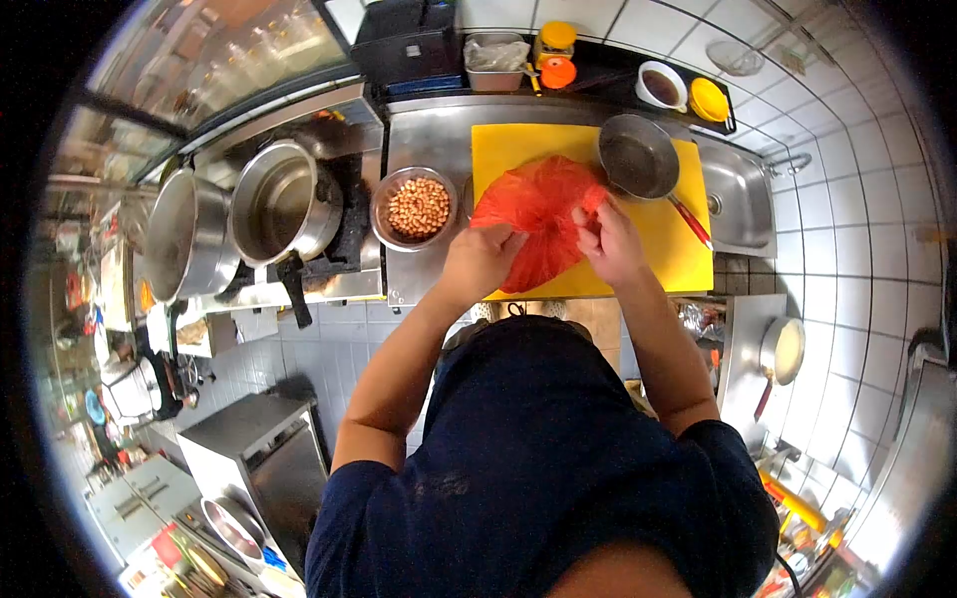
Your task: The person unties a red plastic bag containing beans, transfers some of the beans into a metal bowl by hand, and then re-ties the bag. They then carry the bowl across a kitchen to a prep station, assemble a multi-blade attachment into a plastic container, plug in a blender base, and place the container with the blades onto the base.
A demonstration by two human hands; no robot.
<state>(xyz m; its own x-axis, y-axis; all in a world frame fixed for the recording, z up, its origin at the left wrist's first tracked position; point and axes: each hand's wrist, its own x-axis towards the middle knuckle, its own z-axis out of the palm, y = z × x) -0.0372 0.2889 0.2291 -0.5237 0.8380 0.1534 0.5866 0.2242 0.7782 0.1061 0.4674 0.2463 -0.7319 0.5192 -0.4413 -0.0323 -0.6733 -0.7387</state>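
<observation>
A red plastic bag (543,234), gathered at its top, lies on the yellow cutting board (688,261). My left hand (482,261) is closed at the bag's left side, fingertips pinching the plastic. On the right, my right hand (610,239) has its fingers curled around a bunched end of the same bag. What the bag holds cannot be made out. Just left of my left hand stands a metal bowl (378,221) of brown beans or nuts (419,207). A dark saucepan (638,156) with a red handle rests on the board beyond my right hand.
Two large metal pots (283,204) (184,237) stand at the stove on the left. A steel sink (743,189) adjoins the board's right side. Along the back shelf are a metal container (495,65), yellow-lidded jar (556,40) and white bowl (661,86).
</observation>
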